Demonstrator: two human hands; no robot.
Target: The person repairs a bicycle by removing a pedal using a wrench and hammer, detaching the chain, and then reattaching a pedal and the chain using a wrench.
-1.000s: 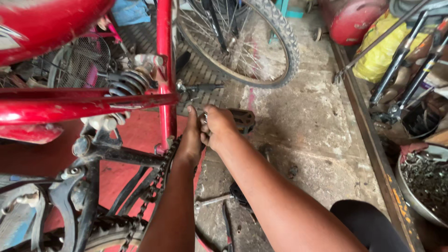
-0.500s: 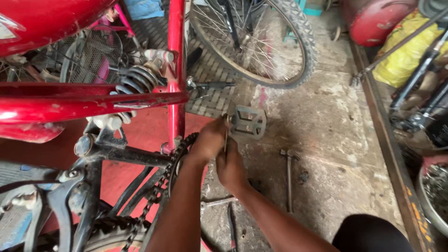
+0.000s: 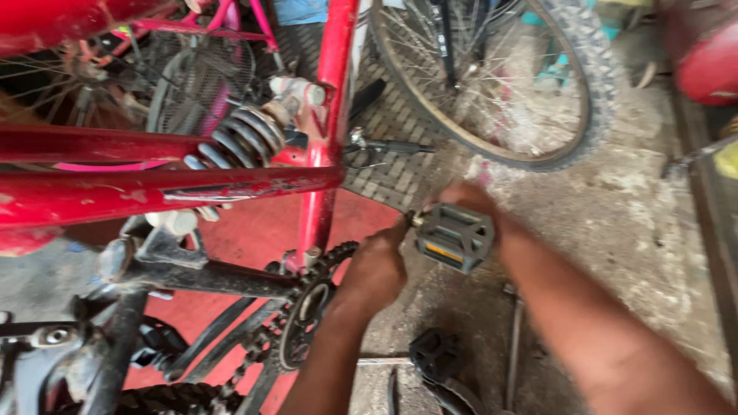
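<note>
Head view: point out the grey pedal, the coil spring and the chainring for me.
grey pedal [image 3: 453, 237], head view, on the middle of its cage, above the yellow reflector.
coil spring [image 3: 242, 138], head view, on the middle coils of the shock.
chainring [image 3: 306, 307], head view, on the toothed ring beside the left hand [image 3: 374, 270].

Beyond my red frame [image 3: 154, 192] stands a spare wheel [image 3: 492, 77]; below it, a second pedal [image 3: 436, 353] and rod [image 3: 513, 346].
</note>
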